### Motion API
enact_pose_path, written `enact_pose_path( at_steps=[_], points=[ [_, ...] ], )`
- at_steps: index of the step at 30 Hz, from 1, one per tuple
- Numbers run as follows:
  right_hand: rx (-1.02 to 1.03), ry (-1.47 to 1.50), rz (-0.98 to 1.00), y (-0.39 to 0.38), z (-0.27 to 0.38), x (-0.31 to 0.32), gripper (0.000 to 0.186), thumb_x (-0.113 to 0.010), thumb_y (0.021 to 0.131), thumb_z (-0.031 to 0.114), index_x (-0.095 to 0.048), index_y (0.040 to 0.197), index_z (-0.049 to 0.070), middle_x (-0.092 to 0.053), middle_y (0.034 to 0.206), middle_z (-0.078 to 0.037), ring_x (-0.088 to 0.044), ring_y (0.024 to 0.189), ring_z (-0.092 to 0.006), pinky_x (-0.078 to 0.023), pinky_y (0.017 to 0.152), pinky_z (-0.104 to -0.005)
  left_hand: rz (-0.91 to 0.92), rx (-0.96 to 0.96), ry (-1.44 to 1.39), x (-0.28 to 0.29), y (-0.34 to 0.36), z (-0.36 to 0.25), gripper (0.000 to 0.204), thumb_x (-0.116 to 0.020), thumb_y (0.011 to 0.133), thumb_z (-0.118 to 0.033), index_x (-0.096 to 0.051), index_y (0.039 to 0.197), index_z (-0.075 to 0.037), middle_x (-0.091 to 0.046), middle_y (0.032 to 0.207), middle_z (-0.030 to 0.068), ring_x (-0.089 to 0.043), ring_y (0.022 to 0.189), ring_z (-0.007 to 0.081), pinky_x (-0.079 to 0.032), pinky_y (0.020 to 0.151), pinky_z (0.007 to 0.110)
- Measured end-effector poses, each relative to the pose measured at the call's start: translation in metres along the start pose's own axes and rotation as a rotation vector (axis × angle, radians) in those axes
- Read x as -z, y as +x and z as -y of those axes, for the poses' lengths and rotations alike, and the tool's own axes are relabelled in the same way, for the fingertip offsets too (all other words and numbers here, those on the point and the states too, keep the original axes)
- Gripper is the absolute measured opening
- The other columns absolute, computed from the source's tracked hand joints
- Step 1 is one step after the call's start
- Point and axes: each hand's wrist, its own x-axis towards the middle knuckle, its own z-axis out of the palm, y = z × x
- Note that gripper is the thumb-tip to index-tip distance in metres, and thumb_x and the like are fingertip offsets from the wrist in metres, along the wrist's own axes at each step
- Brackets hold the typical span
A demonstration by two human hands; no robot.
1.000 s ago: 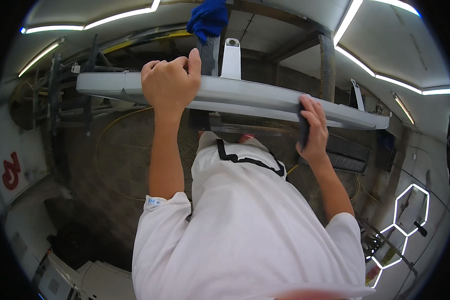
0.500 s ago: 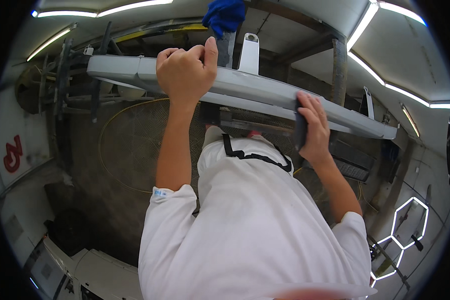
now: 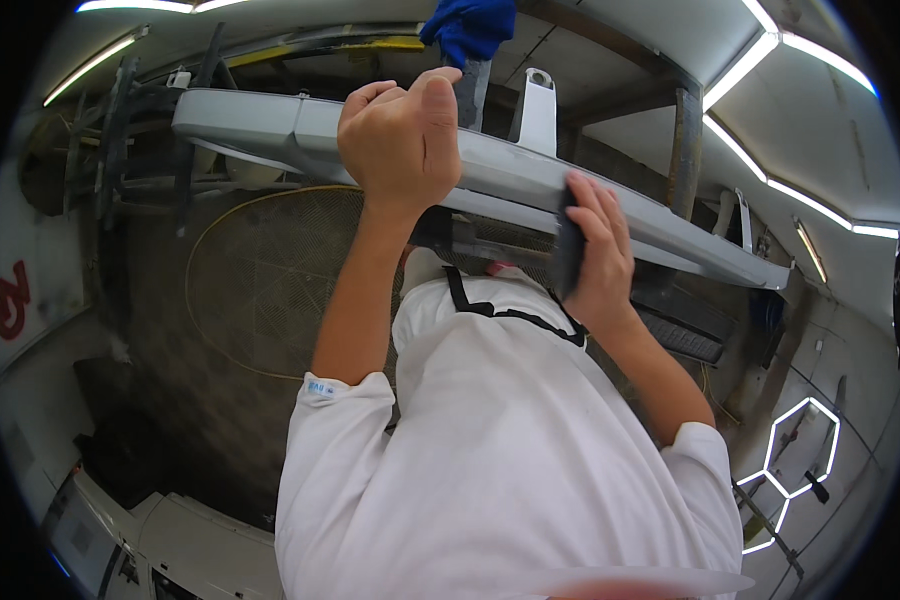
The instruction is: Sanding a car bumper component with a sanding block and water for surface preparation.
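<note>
The left hand (image 3: 400, 145) curled its grip over one bar (image 3: 515, 172), while the right hand (image 3: 602, 255), farther right, closed its grip on one block (image 3: 569, 250) against it.

stretching both arms (image 3: 355, 300) out in front, curling the left hand (image 3: 400, 145), bending the right hand (image 3: 602, 255) a little.

A: Overhead?
B: Pale ceiling (image 3: 800, 120), bright white light strips (image 3: 741, 73) set at angles. Lit hexagon lamps (image 3: 769, 450) on the right wall (image 3: 850, 350).
A: Underfoot?
B: Dark, dusty-looking floor (image 3: 170, 340); a yellow line (image 3: 187, 280) loops across it.
A: Left side?
B: Whitish wall (image 3: 60, 265), red marking (image 3: 12, 300). Lower down, a white vehicle (image 3: 205, 540), probably a car; the rim cuts it off.
</note>
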Motion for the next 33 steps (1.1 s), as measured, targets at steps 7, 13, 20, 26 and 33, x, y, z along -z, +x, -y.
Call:
enact_pose_path(
  at_steps=[7, 13, 20, 26, 33],
  points=[
    [0.113, 0.115, 0.149, 0.045, 0.012, -0.015, 0.033, -0.067, 0.082, 0.003, -0.056, 0.113, 0.003, -0.060, 0.144, -0.012, -0.058, 0.132, -0.0312, -0.044, 0.115, -0.0466, 0.093, 0.048, -0.012, 0.016, -0.006, 0.010, 0.069, -0.015, 0.110, -0.032, -0.080, 0.108, -0.009, -0.067, 0.062, 0.0026, -0.067, 0.067, 0.0203, -0.048, 0.097, 0.036],
    [-0.014, 0.042, 0.003, -0.014, -0.009, 0.028, 0.034, -0.073, 0.085, 0.012, -0.057, 0.113, 0.001, -0.062, 0.141, -0.019, -0.059, 0.131, -0.0368, -0.045, 0.114, -0.0496, 0.109, 0.036, 0.043, 0.012, -0.009, -0.005, 0.075, -0.012, 0.110, -0.038, -0.081, 0.107, -0.009, -0.067, 0.062, 0.0026, -0.067, 0.070, 0.0205, -0.047, 0.098, 0.036],
    [0.138, 0.086, 0.109, 0.029, 0.014, -0.008, 0.021, -0.058, 0.090, 0.005, -0.057, 0.110, 0.000, -0.061, 0.142, -0.015, -0.057, 0.133, -0.0332, -0.045, 0.115, -0.0451, 0.114, 0.106, 0.059, 0.021, -0.014, 0.003, 0.084, -0.008, 0.110, -0.048, -0.081, 0.103, -0.008, -0.067, 0.063, 0.0041, -0.065, 0.076, 0.0203, -0.047, 0.089, 0.035],
    [-0.047, -0.058, -0.015, -0.059, -0.052, 0.069, 0.038, -0.076, 0.083, 0.011, -0.057, 0.114, 0.002, -0.061, 0.142, -0.020, -0.059, 0.131, -0.0384, -0.044, 0.114, -0.0500, 0.093, 0.082, 0.147, 0.011, -0.005, -0.007, 0.079, -0.012, 0.110, -0.044, -0.081, 0.101, -0.007, -0.067, 0.064, 0.0051, -0.064, 0.073, 0.0225, -0.047, 0.084, 0.035],
    [0.108, 0.074, 0.012, 0.000, -0.010, 0.006, 0.023, -0.064, 0.088, 0.008, -0.056, 0.109, 0.002, -0.063, 0.138, -0.016, -0.060, 0.129, -0.0329, -0.045, 0.114, -0.0466, 0.125, 0.143, 0.163, 0.012, -0.013, 0.011, 0.080, -0.012, 0.111, -0.045, -0.080, 0.097, -0.005, -0.069, 0.068, 0.0071, -0.065, 0.072, 0.0203, -0.047, 0.072, 0.034]
  ],
)
